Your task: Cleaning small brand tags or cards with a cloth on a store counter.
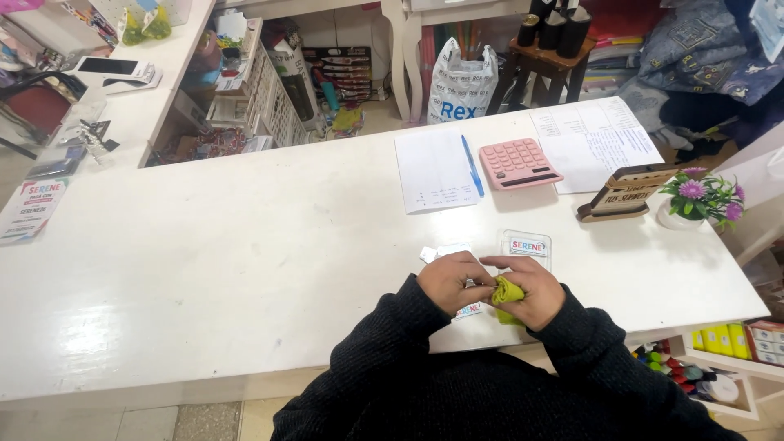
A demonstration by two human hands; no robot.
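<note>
From the head camera, a small clear flat package [527,247] with a coloured label lies on the white table [245,269], just beyond the hands. A white paper piece [441,251] lies beside it, at the left hand's fingertips, and another small label card [469,310] shows under the hands. Further back are a white notepad [433,171] with a blue pen [472,166] on its right edge, a pink calculator [517,162], and a written sheet of paper [600,143]. At the right stands a small brown sign [625,193] on a holder, next to a white pot with purple flowers [704,198]. A leaflet [28,210] lies at the far left edge.

The left hand [447,282] and the right hand [531,290] are close together, touching, both with fingers curled in. Between them they pinch a small yellow-green cloth [506,291], bunched up; the right hand covers most of it. Both arms wear dark knitted sleeves.

The table is white and a little scuffed. Behind it is a white plastic bag [461,82] on the floor, white baskets with goods, and a wooden stool [549,61] with dark bottles. Below right, a shelf holds small coloured items.
</note>
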